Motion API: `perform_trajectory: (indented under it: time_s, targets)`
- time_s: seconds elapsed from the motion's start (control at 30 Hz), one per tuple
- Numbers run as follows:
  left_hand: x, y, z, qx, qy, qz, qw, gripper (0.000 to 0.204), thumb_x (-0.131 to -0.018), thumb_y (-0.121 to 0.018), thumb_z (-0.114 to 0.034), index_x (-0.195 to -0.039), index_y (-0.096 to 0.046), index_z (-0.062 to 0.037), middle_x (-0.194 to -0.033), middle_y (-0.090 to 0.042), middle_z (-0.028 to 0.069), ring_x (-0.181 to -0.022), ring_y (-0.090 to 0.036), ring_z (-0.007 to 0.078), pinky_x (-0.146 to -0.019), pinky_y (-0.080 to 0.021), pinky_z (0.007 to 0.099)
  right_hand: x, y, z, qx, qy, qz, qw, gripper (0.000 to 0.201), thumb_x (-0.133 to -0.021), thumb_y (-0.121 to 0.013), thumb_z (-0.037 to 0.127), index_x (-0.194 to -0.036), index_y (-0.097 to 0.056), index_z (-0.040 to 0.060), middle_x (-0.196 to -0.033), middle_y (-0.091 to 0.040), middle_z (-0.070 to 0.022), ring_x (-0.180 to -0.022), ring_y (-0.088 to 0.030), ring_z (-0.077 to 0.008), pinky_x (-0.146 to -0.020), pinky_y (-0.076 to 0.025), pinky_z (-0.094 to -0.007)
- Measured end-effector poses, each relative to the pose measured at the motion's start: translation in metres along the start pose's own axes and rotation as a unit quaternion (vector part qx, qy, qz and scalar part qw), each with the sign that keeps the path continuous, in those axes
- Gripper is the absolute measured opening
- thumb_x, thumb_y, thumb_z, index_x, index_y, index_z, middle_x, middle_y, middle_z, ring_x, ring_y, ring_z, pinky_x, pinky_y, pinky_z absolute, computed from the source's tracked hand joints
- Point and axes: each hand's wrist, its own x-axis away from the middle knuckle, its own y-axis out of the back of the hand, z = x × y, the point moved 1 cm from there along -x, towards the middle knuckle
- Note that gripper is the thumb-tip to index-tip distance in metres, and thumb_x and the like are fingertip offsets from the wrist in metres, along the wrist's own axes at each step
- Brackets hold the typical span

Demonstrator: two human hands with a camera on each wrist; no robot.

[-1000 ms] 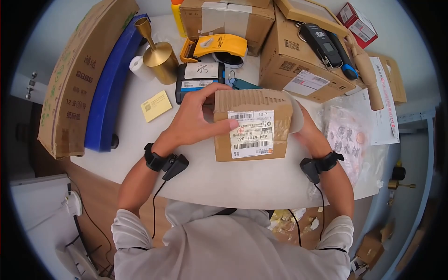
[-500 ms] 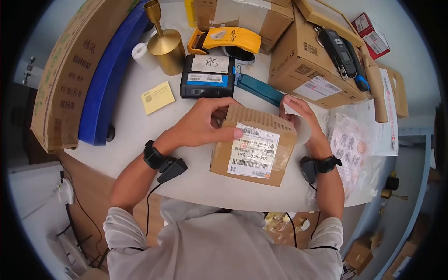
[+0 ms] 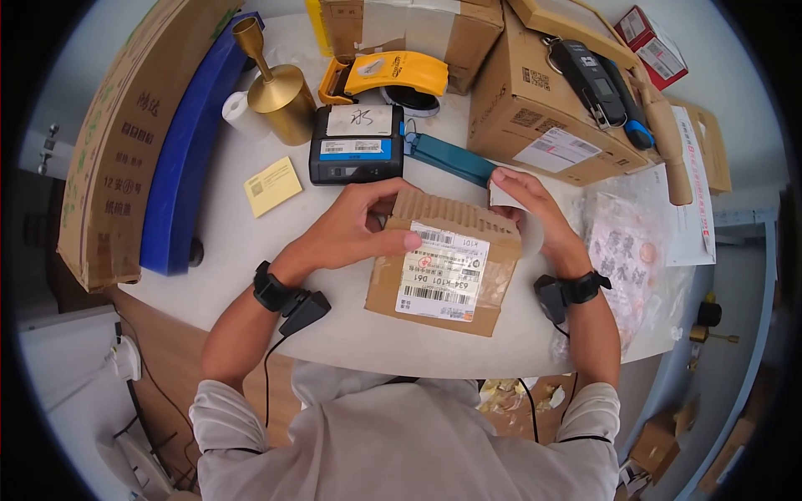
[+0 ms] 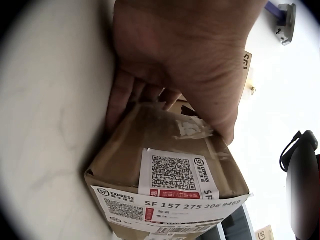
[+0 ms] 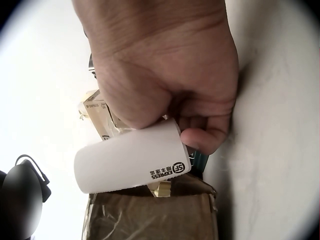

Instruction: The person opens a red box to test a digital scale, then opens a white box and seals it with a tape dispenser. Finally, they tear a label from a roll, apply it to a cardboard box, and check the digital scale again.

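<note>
A small cardboard box [image 3: 378, 288] with a barcoded shipping label [image 3: 443, 271] stands tilted on the table. My left hand [image 3: 344, 230] grips its left side, thumb on the label's upper corner and fingers behind. At the box's far right corner, my right hand [image 3: 547, 217] pinches a curling white label strip [image 5: 130, 157] between thumb and fingers. SF Express print shows on that strip in the right wrist view. Another SF Express label with a QR code [image 4: 172, 172] lies on the box side in the left wrist view.
Behind the box are a black label printer [image 3: 357, 159], a teal stapler-like bar [image 3: 451, 159], a yellow tape dispenser [image 3: 397, 73] and a brass vessel [image 3: 284, 104]. A big carton [image 3: 501, 113] stands back right, a plastic-wrapped packet [image 3: 622, 259] right, a sticky-note pad [image 3: 273, 186] left.
The box has come closer to me and tilted, its face turning clockwise. My right hand has come out from behind the box's right side, its thumb and the pinched strip now showing.
</note>
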Motion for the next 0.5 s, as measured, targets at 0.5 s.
perform_trajectory:
  time_s: [0.5]
  targets:
    - [0.007, 0.004, -0.033, -0.091, -0.174, -0.08, 0.977, 0.083, -0.064, -0.092, -0.009, -0.138, -0.056, -0.0087, -0.149, -0.048, 0.0097, -0.139, -0.047, 0.0219, -0.119, -0.038, 0.0415, 0.001, 0.006, 0.009, -0.073, 0.044, -0.013, 0.996, 0.039, -0.108, -0.047, 0.048, -0.103, -0.062, 0.0122, -0.068, -0.05, 0.008, -0.047, -0.037, -0.0002, -0.041, -0.028, -0.0194]
